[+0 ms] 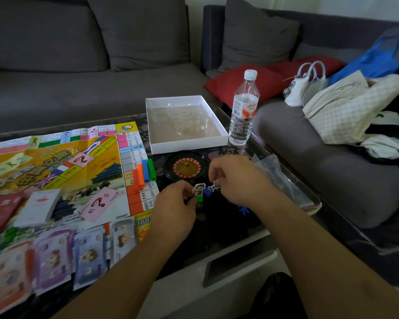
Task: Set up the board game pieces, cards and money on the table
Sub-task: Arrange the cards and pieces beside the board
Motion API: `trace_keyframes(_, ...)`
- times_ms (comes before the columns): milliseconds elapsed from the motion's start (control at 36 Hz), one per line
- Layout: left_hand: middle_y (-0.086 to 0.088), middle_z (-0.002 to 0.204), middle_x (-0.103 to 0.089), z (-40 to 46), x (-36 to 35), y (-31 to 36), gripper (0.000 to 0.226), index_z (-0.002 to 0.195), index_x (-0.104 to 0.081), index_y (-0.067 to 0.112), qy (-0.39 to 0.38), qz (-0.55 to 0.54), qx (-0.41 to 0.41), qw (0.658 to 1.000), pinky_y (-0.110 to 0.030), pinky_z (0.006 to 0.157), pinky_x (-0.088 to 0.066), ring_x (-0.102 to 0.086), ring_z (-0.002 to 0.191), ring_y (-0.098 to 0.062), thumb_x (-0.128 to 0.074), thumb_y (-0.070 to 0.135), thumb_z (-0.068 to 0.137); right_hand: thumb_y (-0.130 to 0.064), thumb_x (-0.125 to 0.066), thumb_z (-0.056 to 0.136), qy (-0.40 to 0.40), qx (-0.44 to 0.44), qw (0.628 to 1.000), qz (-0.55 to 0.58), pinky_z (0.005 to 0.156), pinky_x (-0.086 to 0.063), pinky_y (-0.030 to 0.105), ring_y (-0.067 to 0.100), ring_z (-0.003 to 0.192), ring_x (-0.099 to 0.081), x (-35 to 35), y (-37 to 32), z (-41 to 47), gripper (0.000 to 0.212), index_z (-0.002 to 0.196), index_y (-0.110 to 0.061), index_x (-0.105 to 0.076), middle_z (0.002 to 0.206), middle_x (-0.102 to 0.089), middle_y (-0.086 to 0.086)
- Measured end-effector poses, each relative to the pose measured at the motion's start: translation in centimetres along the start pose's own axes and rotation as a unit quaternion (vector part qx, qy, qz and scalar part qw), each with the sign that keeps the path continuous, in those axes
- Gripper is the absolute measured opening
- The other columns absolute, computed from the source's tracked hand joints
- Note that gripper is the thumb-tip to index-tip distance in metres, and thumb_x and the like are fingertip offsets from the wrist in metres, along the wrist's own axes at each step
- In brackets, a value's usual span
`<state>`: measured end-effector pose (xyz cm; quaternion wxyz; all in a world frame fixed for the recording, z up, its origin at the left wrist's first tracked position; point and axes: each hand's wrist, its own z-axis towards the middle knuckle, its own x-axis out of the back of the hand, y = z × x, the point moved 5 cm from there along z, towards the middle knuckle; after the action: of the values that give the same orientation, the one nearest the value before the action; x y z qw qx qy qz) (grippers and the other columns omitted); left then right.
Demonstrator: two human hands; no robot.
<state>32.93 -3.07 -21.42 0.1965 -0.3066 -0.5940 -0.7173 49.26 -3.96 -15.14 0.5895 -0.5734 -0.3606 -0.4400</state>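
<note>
The paper game board lies flat on the dark table. Orange, blue and green bars rest on its right edge. Red cards, white cards and a pink card sit on it, with fanned banknotes in front. My left hand pinches a cardboard character pawn in a green base. My right hand pinches a second character pawn in a blue base just beside it. A blue piece lies under my right wrist.
A black roulette wheel sits behind my hands. The open white box and a water bottle stand further back. A clear plastic bag lies at the table's right edge. Grey sofas with cushions and bags surround the table.
</note>
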Motion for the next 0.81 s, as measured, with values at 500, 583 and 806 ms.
trace_keyframes(500, 0.011, 0.089, -0.067, 1.6, 1.1, 0.6, 0.01, 0.1, -0.07, 0.027, -0.059, 0.06, -0.032, 0.996, -0.028, 0.075, -0.057, -0.064, 0.083, -0.007, -0.073, 0.02, 0.094, 0.003, -0.073, 0.079, -0.032, 0.051, 0.997, 0.042, 0.075, -0.052, 0.027, 0.013, 0.093, -0.06, -1.8, -1.2, 0.6, 0.038, 0.101, -0.028, -0.073, 0.099, -0.063, -0.009)
trace_keyframes(583, 0.009, 0.093, -0.068, 1.6, 1.5, 0.5, 0.012, 0.103, -0.069, 0.027, -0.044, 0.088, -0.034, 0.995, -0.025, 0.074, -0.056, -0.063, 0.083, -0.008, -0.069, 0.017, 0.095, 0.004, -0.073, 0.08, -0.031, 0.057, 0.997, 0.041, 0.074, -0.045, 0.025, 0.013, 0.097, -0.056, -2.1, -1.4, 0.6, 0.04, 0.105, -0.027, -0.072, 0.104, -0.063, -0.008)
trace_keyframes(806, 0.006, 0.089, -0.063, 1.7, 1.9, 1.0, 0.015, 0.1, -0.061, 0.025, -0.077, 0.123, -0.021, 0.989, -0.025, 0.068, -0.053, -0.061, 0.078, -0.009, -0.069, 0.013, 0.093, 0.005, -0.074, 0.081, -0.09, 0.039, 0.994, 0.057, 0.081, -0.056, 0.026, 0.015, 0.099, -0.065, -3.1, -0.6, 0.8, 0.054, 0.127, -0.022, -0.067, 0.108, -0.068, -0.005)
